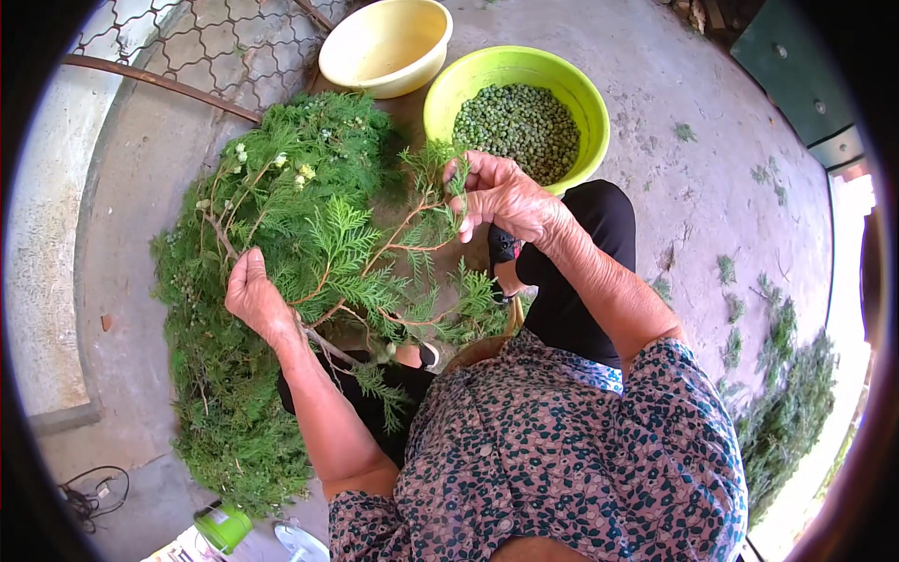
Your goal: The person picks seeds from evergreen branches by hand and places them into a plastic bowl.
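Observation:
A leafy conifer branch (401,229) with flat, fern-like green sprays stretches between my hands. Its woody stem is gripped by my closed left hand (257,300) at the left. At the other end, my right hand (510,199) pinches a sprig tip between thumb and fingers; whether a cone is also in the pinch cannot be made out. Just beyond my right hand stands a lime-green basin (599,122) holding many small green cones (520,126). Below and left of the branch spreads a large heap of cut conifer branches (225,403), some bearing pale cones (304,174).
A cream basin (386,42) stands behind the heap, beside a rusty metal grille (201,51). More cut greenery (791,393) lies on the concrete floor at the right, with scattered sprigs. A small green bucket (223,529) and a dark cable (89,496) are at the lower left.

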The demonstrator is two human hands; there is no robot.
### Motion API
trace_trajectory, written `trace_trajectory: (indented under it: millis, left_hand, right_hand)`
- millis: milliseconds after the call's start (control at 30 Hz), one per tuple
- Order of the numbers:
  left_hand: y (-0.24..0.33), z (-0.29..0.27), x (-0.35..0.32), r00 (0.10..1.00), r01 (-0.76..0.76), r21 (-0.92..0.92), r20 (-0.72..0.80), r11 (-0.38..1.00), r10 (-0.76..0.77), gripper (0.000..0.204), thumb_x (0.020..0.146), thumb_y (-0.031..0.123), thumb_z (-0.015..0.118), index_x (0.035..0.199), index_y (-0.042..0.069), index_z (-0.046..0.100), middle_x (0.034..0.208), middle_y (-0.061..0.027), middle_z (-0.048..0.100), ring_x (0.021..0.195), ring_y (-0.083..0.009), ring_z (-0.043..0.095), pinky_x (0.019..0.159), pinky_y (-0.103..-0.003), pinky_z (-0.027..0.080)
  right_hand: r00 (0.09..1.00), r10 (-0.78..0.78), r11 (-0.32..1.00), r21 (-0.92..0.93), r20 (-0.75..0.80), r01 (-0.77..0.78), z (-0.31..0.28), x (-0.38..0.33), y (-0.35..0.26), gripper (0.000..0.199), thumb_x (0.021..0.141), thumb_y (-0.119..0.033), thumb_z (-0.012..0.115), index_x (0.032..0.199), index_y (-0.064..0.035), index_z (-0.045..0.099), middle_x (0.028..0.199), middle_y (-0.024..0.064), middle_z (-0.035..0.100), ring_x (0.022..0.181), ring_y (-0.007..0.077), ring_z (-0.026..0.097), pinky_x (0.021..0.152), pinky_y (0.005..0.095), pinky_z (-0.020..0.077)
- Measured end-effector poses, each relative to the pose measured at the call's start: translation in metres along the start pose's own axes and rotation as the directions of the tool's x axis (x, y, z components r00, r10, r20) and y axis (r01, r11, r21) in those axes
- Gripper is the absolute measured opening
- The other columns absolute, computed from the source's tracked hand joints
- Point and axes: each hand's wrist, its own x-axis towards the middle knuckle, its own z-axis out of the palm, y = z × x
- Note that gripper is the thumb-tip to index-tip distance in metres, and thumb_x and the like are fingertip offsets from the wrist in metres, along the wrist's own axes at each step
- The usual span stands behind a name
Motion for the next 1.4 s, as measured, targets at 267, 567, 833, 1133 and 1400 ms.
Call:
trace_trajectory:
  millis: [267, 567, 833, 1133, 1400]
  left_hand:
    - [0.002, -0.005, 0.001, 1.0, 0.018, 0.011, -0.017, 1.0, -0.017, 0.016, 0.079, 0.005, 0.061, 0.092, -0.005, 0.063, 0.085, -0.0079, 0.063, 0.073, -0.0129, 0.055, 0.071, -0.024, 0.045]
    - [0.003, 0.0, 0.0, 0.999, 0.038, -0.046, -0.031, 0.998, -0.04, 0.015, 0.079, 0.003, 0.059, 0.092, -0.004, 0.063, 0.086, -0.0086, 0.063, 0.076, -0.0142, 0.056, 0.073, -0.025, 0.045]
    - [-0.003, -0.02, 0.018, 0.993, -0.015, 0.094, -0.119, 0.995, 0.026, 0.015, 0.079, 0.003, 0.06, 0.091, -0.004, 0.063, 0.084, -0.0089, 0.064, 0.074, -0.0127, 0.057, 0.068, -0.024, 0.047]
    - [-0.007, -0.011, 0.011, 0.997, 0.006, 0.024, -0.083, 1.0, -0.004, 0.017, 0.079, 0.006, 0.06, 0.092, -0.004, 0.063, 0.087, -0.0092, 0.063, 0.076, -0.0138, 0.057, 0.073, -0.026, 0.046]
    - [-0.006, -0.003, -0.001, 0.997, 0.064, 0.051, -0.045, 0.997, -0.061, 0.017, 0.081, 0.007, 0.058, 0.093, -0.004, 0.063, 0.088, -0.008, 0.063, 0.077, -0.0137, 0.056, 0.073, -0.025, 0.045]
  right_hand:
    - [0.934, -0.279, 0.872, -0.467, -0.225, 0.148, -0.001, 0.004, 0.001, 0.021, 0.077, 0.003, 0.059, 0.096, -0.001, 0.05, 0.061, 0.0033, 0.054, 0.045, 0.012, 0.054, 0.043, 0.0228, 0.0452]
    - [0.911, -0.159, 0.966, 0.13, -0.38, 0.222, -0.009, 0.007, 0.013, 0.011, 0.08, -0.005, 0.059, 0.089, 0.0003, 0.055, 0.066, 0.0038, 0.055, 0.048, 0.0107, 0.05, 0.04, 0.0233, 0.0421]
    - [0.921, -0.227, 0.941, 0.171, -0.318, 0.291, -0.052, -0.001, -0.008, 0.018, 0.089, -0.007, 0.042, 0.105, 0.0016, 0.045, 0.087, 0.0135, 0.057, 0.069, 0.0184, 0.058, 0.059, 0.0276, 0.0478]
    - [0.942, -0.205, 0.924, 0.265, -0.266, 0.276, -0.029, -0.004, -0.01, 0.019, 0.091, -0.007, 0.037, 0.106, 0.0019, 0.045, 0.091, 0.0155, 0.058, 0.079, 0.0246, 0.061, 0.068, 0.0336, 0.0522]
    - [0.89, -0.158, 0.947, 0.188, -0.427, 0.258, -0.037, 0.003, -0.014, 0.016, 0.09, -0.011, 0.041, 0.093, 0.0, 0.051, 0.077, 0.0105, 0.058, 0.055, 0.0146, 0.052, 0.047, 0.0242, 0.0412]
